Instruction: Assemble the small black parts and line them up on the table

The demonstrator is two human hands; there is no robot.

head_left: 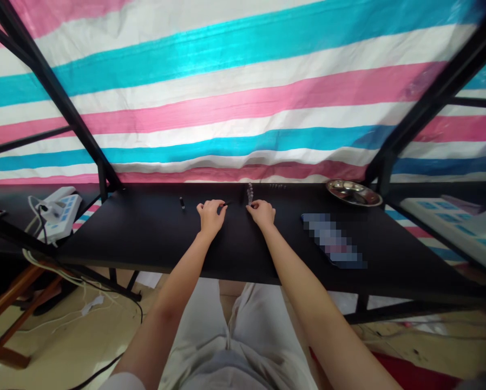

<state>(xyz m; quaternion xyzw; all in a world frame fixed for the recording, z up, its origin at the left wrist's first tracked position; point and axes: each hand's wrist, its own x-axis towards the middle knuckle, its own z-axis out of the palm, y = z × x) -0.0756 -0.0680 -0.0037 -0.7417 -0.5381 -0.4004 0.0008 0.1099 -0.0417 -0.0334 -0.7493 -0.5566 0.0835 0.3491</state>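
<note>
Pale piece [250, 194]: small, upright, translucent-looking, at centre of frame on the far part of the table [153, 233]. Too small to identify.

Right hand [262, 212] sits just below-right of it, knuckles up, fingers curled, fingertips at the piece's base. Touching or just beside it; cannot tell, nor whether it is pinched.

Left hand [211, 214] lies just left of the right hand, also curled with knuckles up. Its fingertips point toward a thin dark bit [227, 203] lying between the two hands. Cannot tell if it grips the bit.

Both forearms are bare, running up from the bottom edge of the frame over light trousers [235, 346].

Dark peg [182, 203]: short, standing alone left of the left hand, apart from it.

Row of tiny bits [277, 186]: at the table's far edge, right of the pale piece. Detail not readable.

Blurred patch [333, 239]: flat thing on the table, right of the right hand, pixelated.

Metal dish [353, 193]: round and shallow, at the far right corner of the table.

Power strip [60, 214]: white, at the left edge of the frame beside the table, cables trailing down to the floor.

Striped tarp [243, 92]: pink, cyan and white, filling the upper frame behind the table, with black frame bars [52, 86] crossing it at both sides.
</note>
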